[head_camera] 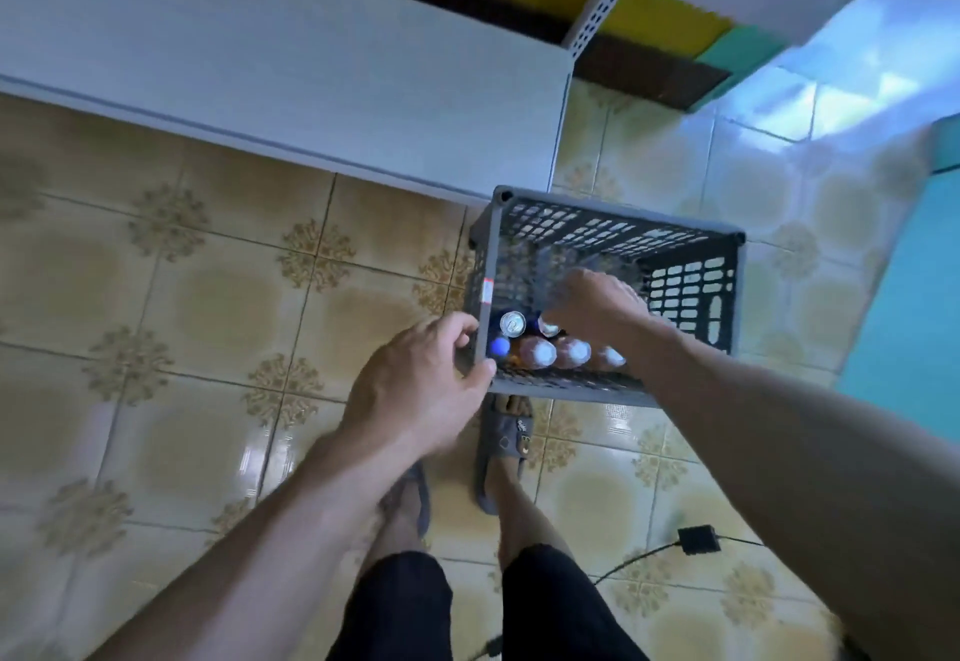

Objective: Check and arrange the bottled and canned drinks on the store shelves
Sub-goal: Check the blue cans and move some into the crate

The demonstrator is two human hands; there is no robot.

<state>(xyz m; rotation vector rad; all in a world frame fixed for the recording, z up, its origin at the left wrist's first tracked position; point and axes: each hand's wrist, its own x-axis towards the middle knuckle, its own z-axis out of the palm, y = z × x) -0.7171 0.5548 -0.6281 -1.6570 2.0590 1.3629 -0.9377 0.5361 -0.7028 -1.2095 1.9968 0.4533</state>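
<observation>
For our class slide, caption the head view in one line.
Left hand grips the rim of a grey perforated plastic crate; right hand reaches among bottled drinks inside.

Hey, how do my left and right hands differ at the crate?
The left hand is outside the grey crate, gripping its near left corner; the right hand reaches inside it, over the bottles. The left hand's fingers curl on the rim; the right hand's fingers are blurred, their hold unclear. Both are bare.
</observation>
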